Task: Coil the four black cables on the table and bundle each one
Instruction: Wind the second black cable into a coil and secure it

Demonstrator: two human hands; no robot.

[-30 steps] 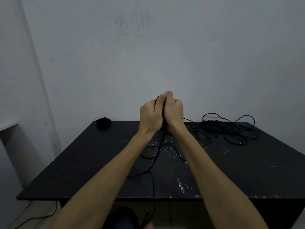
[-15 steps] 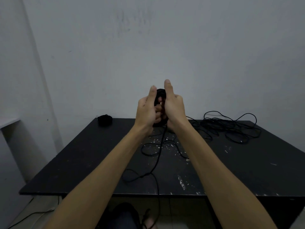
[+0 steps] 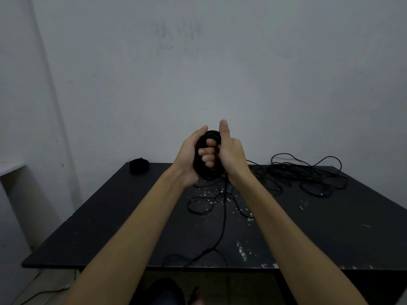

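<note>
Raised above the far middle of a scuffed black rectangular bench [image 3: 330,234], a thick coil of black cable [image 3: 208,170] is held between both hands. The left hand [image 3: 187,159] is cupped against the coil's left side, though its grip is blurred; the right hand [image 3: 229,155] is curled through the coil's opening, thumb pointing upward. From the coil a loose black cable tail [image 3: 223,216] hangs down to the bench and runs off its near edge. A tangled heap of loose black cables [image 3: 308,177] is spread over the far right of the bench, well apart from a small finished bundle of black cable [image 3: 139,165] at the far left corner. No brand, label or writing can be read anywhere. White paint flecks [image 3: 242,249] are scattered over the benchtop. A plain grey wall [image 3: 220,73] stands behind.
</note>
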